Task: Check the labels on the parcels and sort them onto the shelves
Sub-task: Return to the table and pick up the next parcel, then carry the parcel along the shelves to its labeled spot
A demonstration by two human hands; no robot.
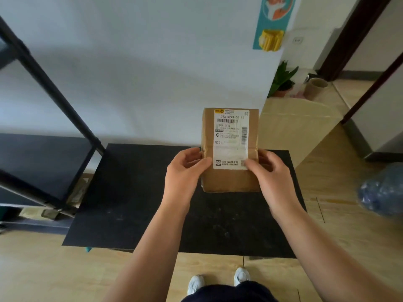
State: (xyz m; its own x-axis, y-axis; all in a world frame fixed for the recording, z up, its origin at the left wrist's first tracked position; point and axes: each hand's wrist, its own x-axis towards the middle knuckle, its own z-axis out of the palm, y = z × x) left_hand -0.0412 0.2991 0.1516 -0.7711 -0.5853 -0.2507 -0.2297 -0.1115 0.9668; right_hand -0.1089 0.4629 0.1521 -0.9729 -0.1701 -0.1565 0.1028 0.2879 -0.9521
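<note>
Standing upright between both hands, the brown cardboard parcel (231, 149) has its long axis vertical and its white shipping label (231, 139) facing the person. The left hand (185, 168) and right hand (269, 173) pinch its sides, above what looks like a black mat (130, 203); black metal shelves (43, 149) stand left.

A black mat (130, 203) lay bare to the left of and below the held parcel (231, 149). A black shelf frame (50, 88) blocked the far left; a large cardboard box (298, 127) stood close on the right.

Black mat (130, 203), potted plant (282, 80)
</note>
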